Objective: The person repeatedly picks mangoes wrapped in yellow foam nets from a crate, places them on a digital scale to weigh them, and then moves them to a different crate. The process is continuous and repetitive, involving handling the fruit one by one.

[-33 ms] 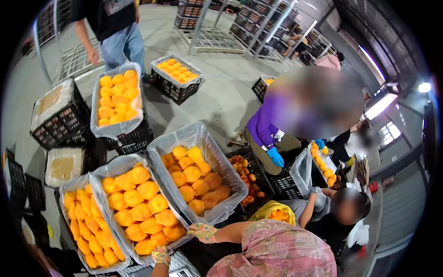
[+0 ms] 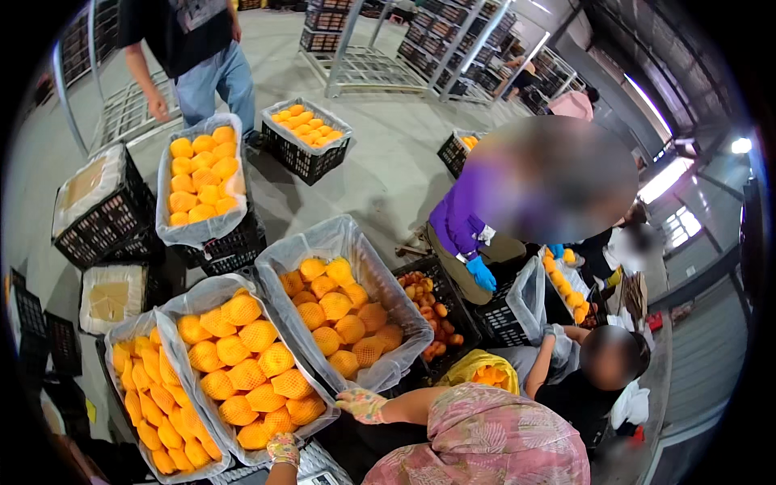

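My left hand (image 2: 283, 449), in a patterned glove, grips the lower rim of a lined black crate of orange fruit (image 2: 242, 364) in foam nets. My right hand (image 2: 362, 406), gloved alike, has its fingers on that crate's right corner, my pink patterned sleeve behind it. Left of this crate stands another full one (image 2: 158, 404). To its right, a third lined crate (image 2: 339, 311) holds fruit lower down, its liner showing above. A black crate of loose red-orange fruit (image 2: 424, 311) and a yellow bag of fruit (image 2: 477, 372) lie beyond my right hand.
A standing person (image 2: 186, 56) is at back left near more crates (image 2: 105, 210). A purple-sleeved co-worker (image 2: 465, 210) in blue gloves and another worker (image 2: 566, 388) are at right. A filled crate (image 2: 307, 158) sits on the floor, before metal racks (image 2: 372, 69).
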A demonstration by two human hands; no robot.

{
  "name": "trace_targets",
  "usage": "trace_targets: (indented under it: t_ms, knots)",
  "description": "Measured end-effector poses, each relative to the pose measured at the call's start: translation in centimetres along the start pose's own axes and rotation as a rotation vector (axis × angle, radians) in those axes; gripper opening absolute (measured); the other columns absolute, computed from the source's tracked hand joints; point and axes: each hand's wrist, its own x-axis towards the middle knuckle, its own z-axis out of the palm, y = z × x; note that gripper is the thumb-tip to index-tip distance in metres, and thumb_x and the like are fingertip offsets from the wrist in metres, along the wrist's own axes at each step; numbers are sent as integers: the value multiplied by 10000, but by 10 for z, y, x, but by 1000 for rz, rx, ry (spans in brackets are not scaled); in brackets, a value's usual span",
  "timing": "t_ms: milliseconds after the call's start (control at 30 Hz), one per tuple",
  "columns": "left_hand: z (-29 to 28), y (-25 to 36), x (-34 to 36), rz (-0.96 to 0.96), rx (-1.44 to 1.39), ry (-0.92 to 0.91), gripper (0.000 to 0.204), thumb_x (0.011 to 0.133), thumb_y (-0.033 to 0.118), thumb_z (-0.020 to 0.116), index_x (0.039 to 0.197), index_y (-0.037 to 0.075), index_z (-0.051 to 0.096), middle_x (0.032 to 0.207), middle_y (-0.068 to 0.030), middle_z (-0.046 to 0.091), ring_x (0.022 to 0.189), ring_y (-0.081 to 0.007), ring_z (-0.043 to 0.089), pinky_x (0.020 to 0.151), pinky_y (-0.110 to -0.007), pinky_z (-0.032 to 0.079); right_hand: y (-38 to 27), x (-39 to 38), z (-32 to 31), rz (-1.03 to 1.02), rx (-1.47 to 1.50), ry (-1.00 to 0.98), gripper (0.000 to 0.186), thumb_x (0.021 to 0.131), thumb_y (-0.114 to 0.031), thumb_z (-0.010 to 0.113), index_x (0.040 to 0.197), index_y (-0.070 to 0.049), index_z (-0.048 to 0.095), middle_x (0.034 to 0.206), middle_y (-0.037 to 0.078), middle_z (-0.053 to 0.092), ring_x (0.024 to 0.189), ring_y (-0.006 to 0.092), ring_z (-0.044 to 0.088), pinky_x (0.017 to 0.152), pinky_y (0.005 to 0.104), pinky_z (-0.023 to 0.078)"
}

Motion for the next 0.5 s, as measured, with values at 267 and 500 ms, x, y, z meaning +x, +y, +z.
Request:
trace_targets:
  t_ms: [267, 500]
  knots:
    - [14, 4, 3, 79, 6, 67, 236, 858, 207, 541, 1042, 104, 648, 1066, -156, 623, 1022, -313, 635, 831, -419, 516, 24, -57, 0, 644, 223, 283, 315, 963, -219, 440, 1193, -58, 581, 1232, 190, 584, 1155, 380, 535, 974, 438, 418]
    - [24, 12, 41, -37, 75, -162, 271, 891, 214, 515, 1089, 108, 665, 1132, -157, 619, 1058, -314, 635, 851, -412, 521, 20, -39, -12, 735, 13, -19, 463, 852, -105, 472, 1311, -121, 520, 1464, 152, 398, 1311, 363, 423, 1098, 434, 332]
